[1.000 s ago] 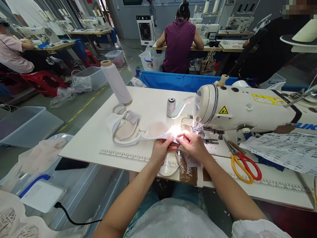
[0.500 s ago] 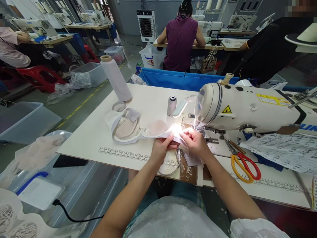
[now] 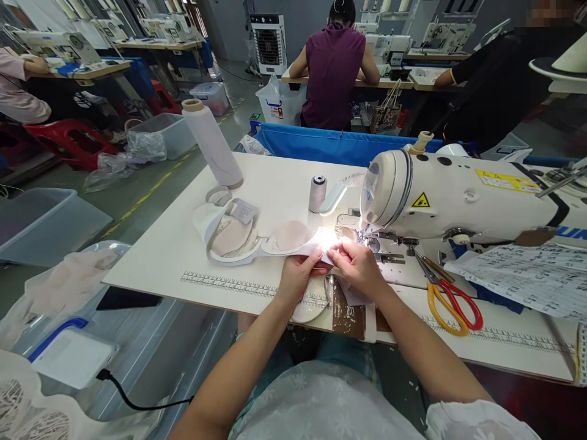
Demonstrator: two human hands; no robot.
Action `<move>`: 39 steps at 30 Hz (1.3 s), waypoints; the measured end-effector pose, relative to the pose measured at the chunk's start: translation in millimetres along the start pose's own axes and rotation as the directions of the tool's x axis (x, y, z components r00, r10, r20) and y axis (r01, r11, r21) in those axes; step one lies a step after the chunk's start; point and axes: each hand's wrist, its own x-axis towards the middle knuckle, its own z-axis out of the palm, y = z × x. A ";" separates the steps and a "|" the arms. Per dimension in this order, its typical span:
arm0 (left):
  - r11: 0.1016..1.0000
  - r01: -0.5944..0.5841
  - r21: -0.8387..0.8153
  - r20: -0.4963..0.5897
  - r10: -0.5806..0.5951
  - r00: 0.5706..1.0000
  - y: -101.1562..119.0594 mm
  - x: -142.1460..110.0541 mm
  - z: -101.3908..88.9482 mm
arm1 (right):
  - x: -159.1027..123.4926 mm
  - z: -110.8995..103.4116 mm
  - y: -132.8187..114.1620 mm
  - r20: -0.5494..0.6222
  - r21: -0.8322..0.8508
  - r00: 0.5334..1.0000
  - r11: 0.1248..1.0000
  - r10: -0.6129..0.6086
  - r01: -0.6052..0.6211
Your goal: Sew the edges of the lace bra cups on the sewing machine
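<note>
At the near left, white lace pieces [image 3: 36, 403] lie beside a white box [image 3: 73, 359] with a black cable running off it. Past them, I see two bare hands meet over the near half of the white desk [image 3: 270, 177]. The left hand [image 3: 299, 273] has thumb and fingers pinched together on the edge of a white bra [image 3: 275, 250]; the right hand [image 3: 355, 263], just beside it, pinches the same edge, its fingers nearly closed. Some pale cloth [image 3: 356, 297] hangs below the right hand.

The bra stretches away to the left from those fingers, lying on the desk, with a paper tag [image 3: 243, 211] by its left cup. To the right of the hands lie scissors [image 3: 444, 285] with one orange and one red handle, near some printed sheets [image 3: 527, 275].

Just beyond the right hand, a sewing machine [image 3: 458, 192] shines a bright lamp on the cloth. A small spool [image 3: 317, 194] stands left of it, and a tall thread cone [image 3: 212, 142] farther left. Blue cloth [image 3: 316, 143] lines the far edge. Behind that, a person in a purple top [image 3: 334, 76] sits facing away.
</note>
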 end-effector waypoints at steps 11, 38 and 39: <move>1.000 0.003 -0.001 -0.002 -0.003 1.000 -2.5 -0.3 -2.2 | 1.7 2.8 2.6 0.058 0.243 0.986 0.956 0.157 -0.166; 0.999 -0.016 0.028 0.039 0.014 0.999 -2.4 -3.5 -4.4 | -2.8 -2.8 -4.4 -0.055 -0.013 0.996 0.998 -0.064 0.063; 0.999 -0.019 0.027 0.044 0.017 0.999 -2.2 -3.8 -4.1 | -2.9 -3.5 -4.8 -0.041 -0.035 0.995 0.996 -0.087 0.085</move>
